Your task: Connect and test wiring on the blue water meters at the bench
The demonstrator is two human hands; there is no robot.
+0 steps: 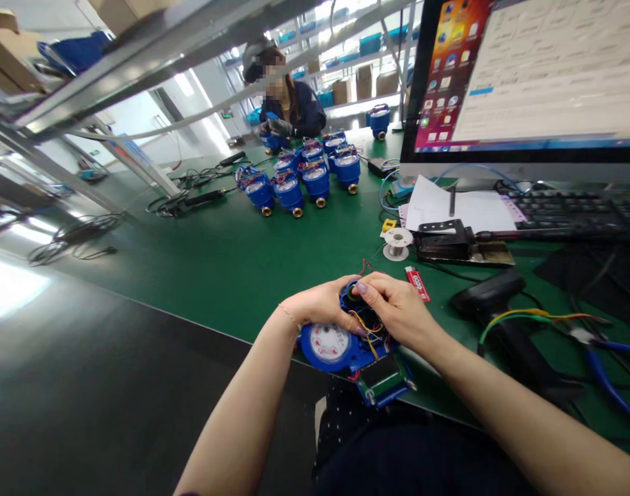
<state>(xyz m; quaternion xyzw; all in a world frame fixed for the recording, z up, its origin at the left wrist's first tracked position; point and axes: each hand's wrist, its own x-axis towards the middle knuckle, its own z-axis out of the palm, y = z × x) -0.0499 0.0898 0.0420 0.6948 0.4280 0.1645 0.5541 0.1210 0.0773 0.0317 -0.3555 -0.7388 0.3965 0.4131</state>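
A blue water meter (331,344) with a white dial rests at the near edge of the green table (227,255). Coloured wires run from it to a small green display board (383,377) that hangs off its near side. My left hand (318,305) curls around the meter's left and top. My right hand (398,310) is closed over its right side, fingertips pinching at a round part on top among the wires.
Several more blue meters (305,176) stand in a group further back, where another person (289,103) sits working. To the right are a monitor (532,76), keyboard (578,213), papers, solder spool (396,242), a black scanner (493,296), blue pliers (612,372) and cables.
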